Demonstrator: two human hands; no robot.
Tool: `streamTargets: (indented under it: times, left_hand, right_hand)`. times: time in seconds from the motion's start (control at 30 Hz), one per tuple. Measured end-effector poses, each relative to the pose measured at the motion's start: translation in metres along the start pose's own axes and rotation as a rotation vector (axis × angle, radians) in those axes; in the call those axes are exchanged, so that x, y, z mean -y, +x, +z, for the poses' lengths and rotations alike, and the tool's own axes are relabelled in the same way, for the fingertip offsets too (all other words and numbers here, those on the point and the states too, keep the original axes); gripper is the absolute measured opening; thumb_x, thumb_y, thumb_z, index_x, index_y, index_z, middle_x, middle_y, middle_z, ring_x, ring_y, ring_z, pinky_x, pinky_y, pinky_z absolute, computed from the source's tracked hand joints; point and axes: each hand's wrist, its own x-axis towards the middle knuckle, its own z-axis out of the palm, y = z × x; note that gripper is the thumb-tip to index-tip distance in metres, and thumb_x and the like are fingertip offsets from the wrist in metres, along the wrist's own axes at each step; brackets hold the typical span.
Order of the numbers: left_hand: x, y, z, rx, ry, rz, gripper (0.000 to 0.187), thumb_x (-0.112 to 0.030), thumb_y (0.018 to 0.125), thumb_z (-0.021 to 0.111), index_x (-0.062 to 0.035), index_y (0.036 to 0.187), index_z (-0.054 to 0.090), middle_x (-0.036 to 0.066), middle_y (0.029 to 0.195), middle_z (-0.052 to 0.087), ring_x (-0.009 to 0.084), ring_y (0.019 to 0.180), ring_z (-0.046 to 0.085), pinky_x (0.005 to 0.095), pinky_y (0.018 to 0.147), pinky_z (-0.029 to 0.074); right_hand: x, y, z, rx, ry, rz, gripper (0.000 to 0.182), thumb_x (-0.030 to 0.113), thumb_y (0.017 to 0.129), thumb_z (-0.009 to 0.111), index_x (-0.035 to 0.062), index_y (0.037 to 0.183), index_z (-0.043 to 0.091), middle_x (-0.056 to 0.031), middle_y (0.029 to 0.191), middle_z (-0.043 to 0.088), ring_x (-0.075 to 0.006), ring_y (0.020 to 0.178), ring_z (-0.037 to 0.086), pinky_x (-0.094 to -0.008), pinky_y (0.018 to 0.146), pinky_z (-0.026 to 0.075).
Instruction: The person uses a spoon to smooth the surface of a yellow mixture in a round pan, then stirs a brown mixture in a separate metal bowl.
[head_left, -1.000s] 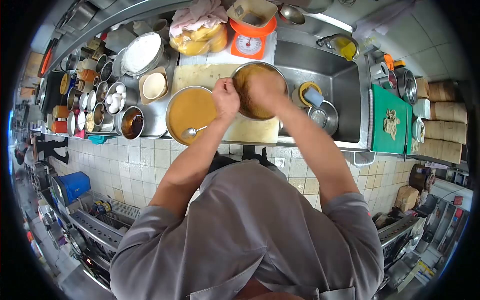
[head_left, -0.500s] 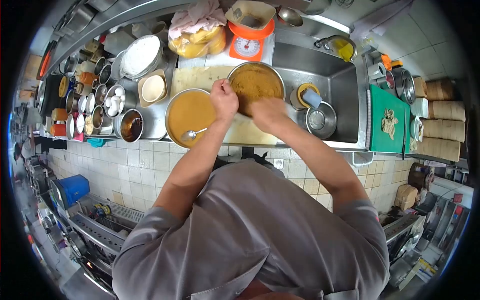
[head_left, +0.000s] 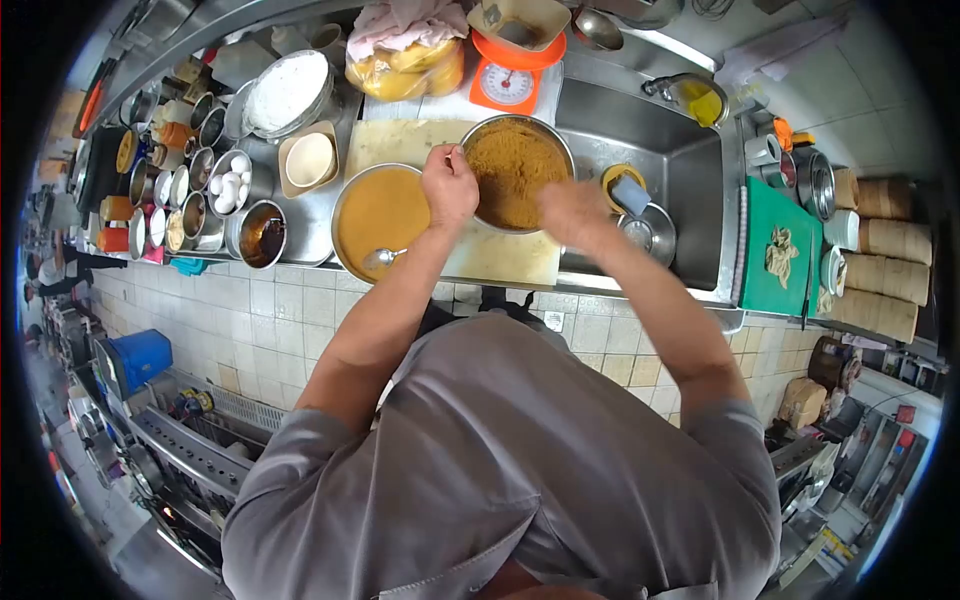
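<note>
A round metal bowl (head_left: 571, 150) holds coarse brown crumbs (head_left: 514, 165). My left hand (head_left: 450, 188) is closed at the bowl's left edge, with the rim between thumb and fingers. At the opposite side, my right hand (head_left: 577, 214) is over the lower right edge; motion smears its fingers, so its grip cannot be made out. Left of the bowl sits a wide round pan (head_left: 336, 222) of smooth orange-brown liquid (head_left: 380, 210). A metal spoon (head_left: 382, 258) rests in that liquid, close to my left wrist. A pale cutting board (head_left: 500, 262) lies beneath.
An orange scale (head_left: 505, 88) stands behind the bowl, beside a bag of yellow things (head_left: 405, 75). To the right is a steel sink (head_left: 690, 190), then a green board (head_left: 790, 225) with a cloth (head_left: 781, 255). Eggs (head_left: 230, 186) and several containers crowd the left.
My right hand has moved from over the crumbs rightward to the bowl's right edge. My left hand stays at the left rim. The whole view has shifted slightly.
</note>
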Motion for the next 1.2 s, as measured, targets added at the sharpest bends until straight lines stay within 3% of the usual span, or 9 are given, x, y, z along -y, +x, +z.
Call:
streamTargets:
  times: [0.13,0.27,0.37,0.47,0.67,0.8,1.0,1.1,1.2]
  left_hand:
    - [-0.013,-0.002,-0.010,0.105,0.089,-0.022,0.022,-0.017,0.109,0.061,0.0014,0.116,0.070,0.015,0.081,0.072,0.0253,0.070,0.067,0.0395,0.069,0.055]
    - [0.003,0.007,-0.012,0.211,-0.083,0.021,0.026,-0.017,0.112,0.056,-0.0016,0.127,0.070,0.011,0.084,0.073,0.0202,0.069,0.065,0.0365,0.069,0.054]
    - [0.007,0.012,-0.020,0.375,-0.117,-0.109,0.031,-0.017,0.114,0.051,-0.0042,0.138,0.066,0.009,0.089,0.074,0.0175,0.067,0.066,0.0348,0.068,0.058]
    - [-0.054,0.005,-0.047,0.547,-0.213,-0.453,0.041,-0.018,0.115,0.048,-0.0091,0.154,0.057,0.011,0.092,0.074,0.0174,0.068,0.071,0.0357,0.067,0.063]
    - [-0.039,-0.007,-0.050,0.713,-0.384,-0.579,0.059,-0.019,0.118,0.040,-0.0226,0.175,0.026,0.013,0.091,0.075,0.0241,0.076,0.078,0.0417,0.070,0.069]
    - [-0.047,-0.016,-0.053,0.760,-0.358,-0.678,0.061,-0.018,0.117,0.038,-0.0262,0.176,0.022,0.013,0.087,0.074,0.0264,0.077,0.079,0.0422,0.072,0.070]
    - [-0.041,0.036,-0.040,0.701,-0.168,-0.533,0.039,-0.021,0.111,0.059,-0.0076,0.148,0.064,0.009,0.087,0.074,0.0177,0.069,0.074,0.0328,0.062,0.063]
    - [-0.039,0.053,-0.020,0.671,-0.162,-0.395,0.028,-0.018,0.107,0.066,-0.0027,0.130,0.071,0.007,0.085,0.073,0.0154,0.063,0.069,0.0331,0.058,0.061]
    - [-0.042,0.045,-0.031,0.705,-0.105,-0.415,0.036,-0.020,0.104,0.072,-0.0022,0.135,0.068,0.006,0.082,0.071,0.0145,0.060,0.066,0.0334,0.054,0.058]
  right_hand:
    - [0.017,0.020,-0.039,0.021,0.180,0.201,0.029,0.018,0.095,0.061,0.0106,0.112,0.083,-0.0158,0.115,0.081,-0.0372,0.113,0.078,-0.0503,0.098,0.061]
    - [0.031,0.000,-0.011,0.067,0.047,0.003,0.028,0.018,0.096,0.062,0.0100,0.113,0.083,-0.0184,0.119,0.080,-0.0383,0.111,0.078,-0.0485,0.095,0.063]
    - [-0.005,0.046,-0.027,0.003,0.134,0.187,0.028,0.018,0.097,0.062,0.0095,0.114,0.083,-0.0191,0.122,0.080,-0.0378,0.114,0.078,-0.0486,0.097,0.062]
    - [-0.016,0.026,-0.048,-0.096,-0.020,-0.011,0.021,0.016,0.091,0.064,0.0096,0.097,0.084,-0.0158,0.104,0.082,-0.0348,0.103,0.080,-0.0503,0.087,0.062]
    - [0.034,0.004,-0.077,-0.111,-0.350,-0.438,0.013,0.018,0.081,0.073,0.0129,0.083,0.084,-0.0131,0.093,0.082,-0.0325,0.086,0.079,-0.0500,0.084,0.061]
    - [0.047,0.050,-0.101,-0.164,-0.370,-0.247,0.017,0.018,0.089,0.070,0.0080,0.091,0.084,-0.0158,0.098,0.082,-0.0329,0.093,0.081,-0.0471,0.084,0.062]
    - [0.021,0.050,-0.135,-0.024,-0.408,-0.152,0.022,0.015,0.093,0.067,0.0076,0.102,0.085,-0.0160,0.105,0.083,-0.0333,0.102,0.081,-0.0466,0.088,0.064]
    - [0.052,0.044,-0.128,-0.045,-0.376,-0.167,0.022,0.015,0.093,0.067,0.0070,0.102,0.085,-0.0153,0.107,0.083,-0.0337,0.103,0.080,-0.0468,0.089,0.064]
    - [0.032,0.065,-0.109,-0.104,-0.275,-0.044,0.021,0.017,0.093,0.068,0.0075,0.102,0.085,-0.0148,0.108,0.083,-0.0341,0.103,0.080,-0.0466,0.089,0.064]
